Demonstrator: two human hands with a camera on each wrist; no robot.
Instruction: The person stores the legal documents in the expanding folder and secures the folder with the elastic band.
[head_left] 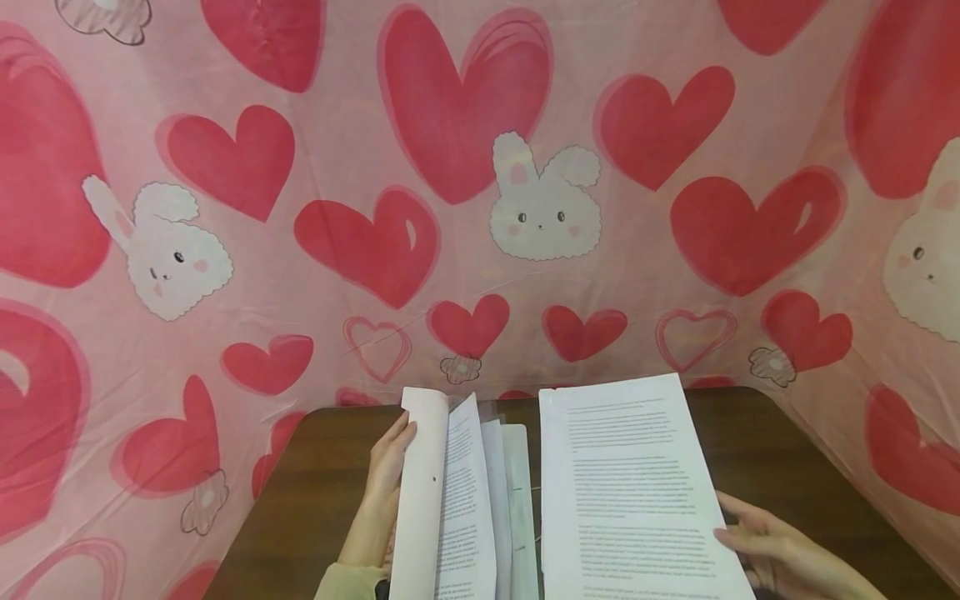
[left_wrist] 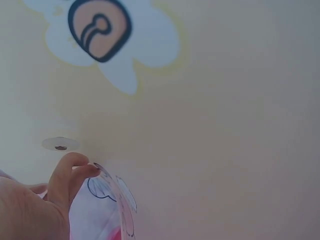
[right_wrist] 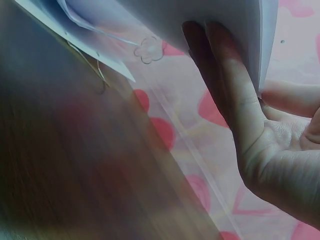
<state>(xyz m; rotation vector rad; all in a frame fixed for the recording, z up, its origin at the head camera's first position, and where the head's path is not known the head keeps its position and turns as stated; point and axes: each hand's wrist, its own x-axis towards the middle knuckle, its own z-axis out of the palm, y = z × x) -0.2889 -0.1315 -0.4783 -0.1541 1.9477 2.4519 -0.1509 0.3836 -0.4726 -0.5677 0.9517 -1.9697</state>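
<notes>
In the head view my left hand grips the white front cover of a paper folder, held upright over the table. Printed pages fan out inside it, and its pale back cover shows beyond them. The left wrist view has the folder's cartoon-printed outside filling most of it. To the right, my right hand pinches the edge of a stack of printed sheets, thumb in front and fingers behind. Thin fastener prongs stick out from the folder in the right wrist view.
A dark wooden table lies under the papers. Behind it and at both sides hangs a pink cloth printed with red hearts and white rabbits.
</notes>
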